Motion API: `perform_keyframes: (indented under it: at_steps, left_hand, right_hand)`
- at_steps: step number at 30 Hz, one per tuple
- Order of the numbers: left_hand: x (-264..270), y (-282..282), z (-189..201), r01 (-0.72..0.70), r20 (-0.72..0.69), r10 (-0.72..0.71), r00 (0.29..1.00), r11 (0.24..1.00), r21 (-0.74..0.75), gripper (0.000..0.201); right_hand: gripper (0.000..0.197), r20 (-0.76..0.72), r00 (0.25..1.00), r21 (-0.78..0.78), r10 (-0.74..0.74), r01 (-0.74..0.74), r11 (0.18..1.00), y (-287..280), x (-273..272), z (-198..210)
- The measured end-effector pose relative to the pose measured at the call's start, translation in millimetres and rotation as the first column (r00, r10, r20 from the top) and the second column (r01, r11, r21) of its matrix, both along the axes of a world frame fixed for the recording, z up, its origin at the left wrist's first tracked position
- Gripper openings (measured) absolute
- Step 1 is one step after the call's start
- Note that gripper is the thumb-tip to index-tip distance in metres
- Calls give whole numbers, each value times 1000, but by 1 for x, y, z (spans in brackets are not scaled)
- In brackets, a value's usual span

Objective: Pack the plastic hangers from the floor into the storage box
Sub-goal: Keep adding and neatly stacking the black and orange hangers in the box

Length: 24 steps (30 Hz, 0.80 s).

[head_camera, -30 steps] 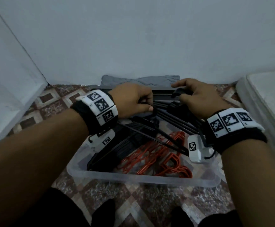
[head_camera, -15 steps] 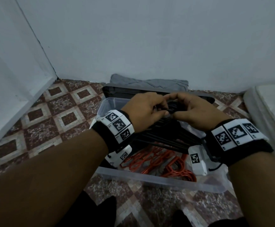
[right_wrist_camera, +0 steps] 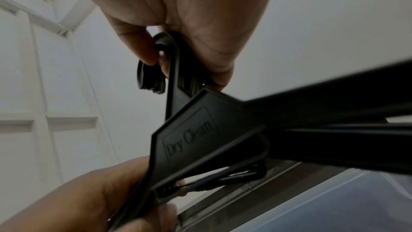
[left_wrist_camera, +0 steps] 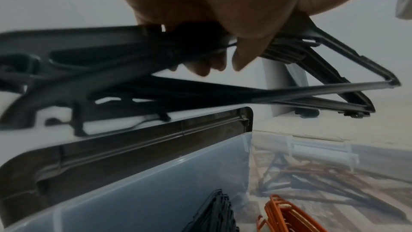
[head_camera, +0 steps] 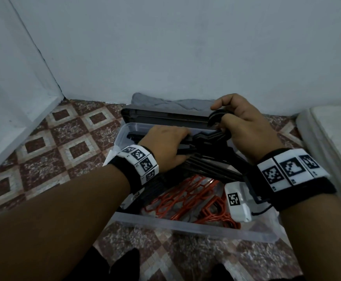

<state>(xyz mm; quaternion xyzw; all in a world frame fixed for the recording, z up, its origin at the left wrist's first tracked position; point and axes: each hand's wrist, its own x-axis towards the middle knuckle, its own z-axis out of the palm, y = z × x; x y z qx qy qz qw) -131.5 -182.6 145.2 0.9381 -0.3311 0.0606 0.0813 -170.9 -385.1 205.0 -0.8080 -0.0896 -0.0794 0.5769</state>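
A bundle of black plastic hangers (head_camera: 208,151) hangs over the clear storage box (head_camera: 185,228). My left hand (head_camera: 165,147) grips the bundle's arms, seen from below with fingers curled round the black hangers (left_wrist_camera: 200,48). My right hand (head_camera: 236,120) grips the hooks at the top, and the right wrist view shows the fingers pinching the hooks (right_wrist_camera: 156,70) above a "Dry Clean" hanger (right_wrist_camera: 189,140). Orange hangers (head_camera: 189,199) and more black hangers (left_wrist_camera: 214,214) lie inside the box.
The box's dark lid (head_camera: 165,115) stands behind it against the wall, with a grey cloth (head_camera: 165,102) beyond. A white mattress edge (head_camera: 328,134) is at the right, a white panel (head_camera: 13,110) at the left. Patterned tile floor (head_camera: 64,142) surrounds the box.
My right hand has lifted the hooks up and to the right, away from my left hand. My left hand has slid lower along the bundle's arms.
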Motion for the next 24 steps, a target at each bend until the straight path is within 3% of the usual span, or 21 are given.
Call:
perform_keyframes:
  at_steps: [2,6,9,12,14,16,18,20,21,22,24]
  left_hand:
    - [1,-1,1,-14,39,15,999,1000,-27,35]
    - [3,4,8,-25,37,26,999,999,-33,27]
    - [11,19,15,-66,-8,66,998,995,-69,27]
    - [20,41,18,-145,-34,142,989,977,-157,20]
    - [26,55,21,-209,-37,206,978,954,-216,18]
    - [28,64,22,-260,-53,255,966,929,-265,19]
    - [28,68,22,-302,-90,288,953,903,-306,19]
    - [26,69,19,-327,-154,292,944,884,-332,21]
    - [24,68,18,-330,-191,279,941,882,-337,21]
    - [23,67,16,-324,-220,261,940,883,-339,21]
    - [22,63,13,-319,-254,241,937,886,-335,19]
  right_hand:
    - [30,9,1000,28,-27,27,999,-4,1,-1]
    - [36,2,1000,81,-27,27,996,-14,4,-2]
    - [45,-2,999,-61,-45,45,997,-22,5,-7]
    - [54,115,939,-351,-323,342,872,-39,7,-18]
    - [60,132,847,-364,-514,524,770,-51,9,-22]
    - [70,34,758,-290,-652,631,719,-59,12,-22]
    - [81,-138,712,-153,-689,672,725,-62,16,-23]
    - [80,-343,763,135,-548,618,775,-60,19,-22]
    - [70,-401,810,294,-427,556,778,-57,21,-22]
    - [54,-406,856,418,-320,486,768,-54,22,-23]
    - [28,-372,895,527,-245,421,738,-47,23,-21]
